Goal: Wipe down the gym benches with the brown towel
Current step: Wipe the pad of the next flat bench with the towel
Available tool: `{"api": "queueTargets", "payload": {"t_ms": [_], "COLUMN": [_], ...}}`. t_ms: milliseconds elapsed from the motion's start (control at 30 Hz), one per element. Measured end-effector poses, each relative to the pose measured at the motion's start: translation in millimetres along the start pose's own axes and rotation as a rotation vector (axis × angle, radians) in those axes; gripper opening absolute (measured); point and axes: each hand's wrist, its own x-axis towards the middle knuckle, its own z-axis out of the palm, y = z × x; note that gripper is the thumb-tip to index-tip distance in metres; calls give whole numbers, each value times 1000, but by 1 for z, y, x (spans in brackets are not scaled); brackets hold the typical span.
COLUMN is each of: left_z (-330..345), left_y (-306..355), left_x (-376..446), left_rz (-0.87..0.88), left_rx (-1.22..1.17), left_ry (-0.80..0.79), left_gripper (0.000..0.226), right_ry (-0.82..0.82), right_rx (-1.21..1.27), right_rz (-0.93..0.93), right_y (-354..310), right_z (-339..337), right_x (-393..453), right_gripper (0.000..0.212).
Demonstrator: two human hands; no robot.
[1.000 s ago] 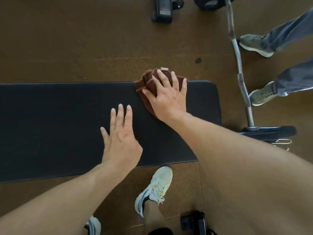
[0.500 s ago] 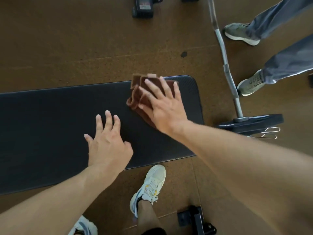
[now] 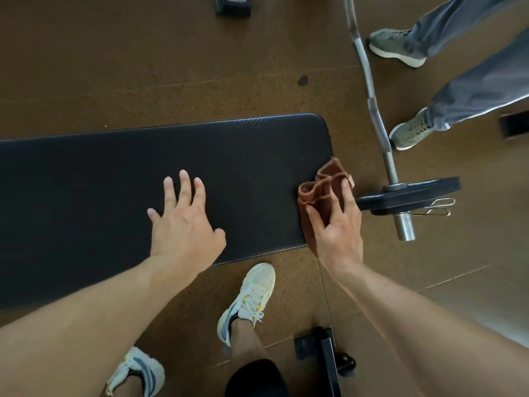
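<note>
Brown towel gripped by right hand, bench end.

No text, label, brand or number is legible on anything here.

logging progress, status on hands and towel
Left hand flat on black padded bench. Right hand grips crumpled brown towel at bench end. Weighted curl bar close beside.

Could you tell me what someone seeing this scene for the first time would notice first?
The long black bench pad fills the middle, with the left hand laid flat on it. At the pad's right end the right hand grips a bunched brown towel over the edge. Just right of that, a curved barbell with a black weight plate lies on the brown floor, beside another person's grey shoes.
</note>
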Motion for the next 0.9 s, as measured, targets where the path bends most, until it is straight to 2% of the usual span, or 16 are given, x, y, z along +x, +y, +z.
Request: {"api": "queueTargets", "payload": {"t_ms": [133,233,267,333,400,467,533,600,667,733,900], "left_z": [7,19,24,36,44,45,37,25,13,3,-17], "left_y": [-15,-31,-37,-50,-63,-78,-102,-132,-160,-180,-200], "left_x": [-13,-41,-54,-81,-106,-124,-130,-129,-127,-123,-110], "left_rz": [91,117,121,127,75,-112,-332,-421,-389,-342,-286], "left_rx": [-120,-235,-296,-454,-635,-878,-1129,-1297,-1389,-1394,-1363], "left_ry": [17,46,51,80,128,131,102,41,-76,-106,-23], "left_gripper": [91,83,80,70,53,38,27,34,46,47,31], "right_ry": [13,-7,-54,-279,-612,-805,-835,-828,-822,-820,-854], "right_rx": [16,-83,-130,-120,82,289,441,687,966,1169,1315], "right_rz": [59,66,61,40,13,16,102,264,470,673,743], "right_y": [5,-5,-9,-24,-54,-96,-145,-189,-225,-247,-272], "right_z": [9,14,17,28,44,58,68,73,76,79,68], "right_x": [-39,-79,-96,-133,-169,-202,-219,-222,-217,-204,-169], "right_gripper": [54,56,56,51,41,33,26,19,31,42,51]}}
